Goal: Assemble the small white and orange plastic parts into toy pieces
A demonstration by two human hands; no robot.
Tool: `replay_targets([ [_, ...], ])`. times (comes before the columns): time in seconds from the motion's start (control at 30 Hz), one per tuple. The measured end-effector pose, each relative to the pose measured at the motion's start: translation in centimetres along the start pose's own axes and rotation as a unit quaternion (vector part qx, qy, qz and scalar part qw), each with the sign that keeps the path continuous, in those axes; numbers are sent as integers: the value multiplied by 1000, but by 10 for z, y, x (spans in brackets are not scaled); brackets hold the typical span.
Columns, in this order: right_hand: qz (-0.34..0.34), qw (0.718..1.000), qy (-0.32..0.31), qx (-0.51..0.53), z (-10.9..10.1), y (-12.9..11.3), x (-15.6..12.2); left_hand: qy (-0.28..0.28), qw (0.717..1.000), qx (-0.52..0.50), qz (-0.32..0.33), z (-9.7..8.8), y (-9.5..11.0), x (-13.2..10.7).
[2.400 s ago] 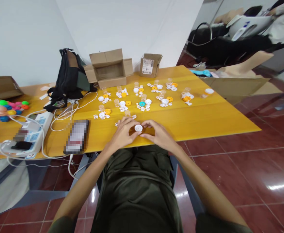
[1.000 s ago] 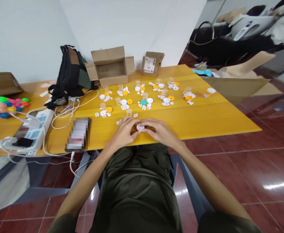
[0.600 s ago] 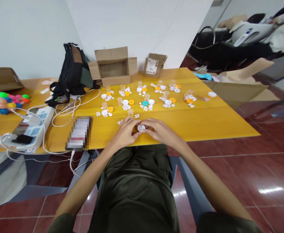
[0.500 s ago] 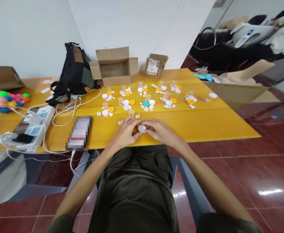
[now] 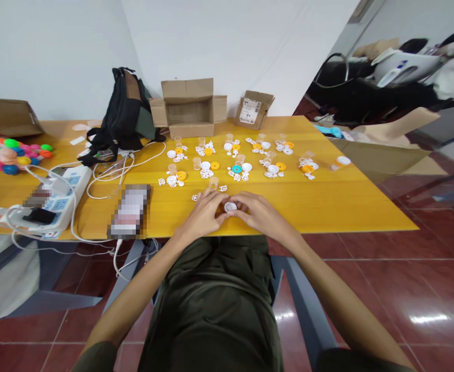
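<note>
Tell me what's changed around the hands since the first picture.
The right hand has drawn its fingers closer around the white round part, narrowing the gap between thumb and forefinger. The part's visible face now looks more hollow and shaded. Nothing was let go; the left hand is still at it too. The phone and backpack stayed put.

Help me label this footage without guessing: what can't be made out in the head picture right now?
Head view: sides of the white cup, partly covered by fingers of the left hand and right hand; its inside is too small to read.
Head view: text on the phone, pixelated.
Head view: small print on the box label, too small and blurred.
Head view: left end of the cardboard box, cut off by the picture's edge.
</note>
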State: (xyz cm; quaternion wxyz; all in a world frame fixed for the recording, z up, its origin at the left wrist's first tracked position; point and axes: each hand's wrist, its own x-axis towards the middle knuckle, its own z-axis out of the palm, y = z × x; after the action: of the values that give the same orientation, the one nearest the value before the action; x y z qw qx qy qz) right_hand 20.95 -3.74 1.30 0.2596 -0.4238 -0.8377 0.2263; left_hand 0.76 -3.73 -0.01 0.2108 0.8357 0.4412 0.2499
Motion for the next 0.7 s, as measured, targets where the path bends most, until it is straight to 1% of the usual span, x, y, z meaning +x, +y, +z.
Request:
replay_targets([
  [0.17, 29, 999, 17, 16, 3, -2, 0, 2, 1000, 18, 9, 3, 1, 1],
  [0.33, 54, 998, 40, 10, 7, -2, 1, 0, 999, 35, 13, 2, 3, 2],
  [0.7, 81, 993, 54, 63, 13, 1, 0, -1, 999, 39, 21, 0, 5, 2],
])
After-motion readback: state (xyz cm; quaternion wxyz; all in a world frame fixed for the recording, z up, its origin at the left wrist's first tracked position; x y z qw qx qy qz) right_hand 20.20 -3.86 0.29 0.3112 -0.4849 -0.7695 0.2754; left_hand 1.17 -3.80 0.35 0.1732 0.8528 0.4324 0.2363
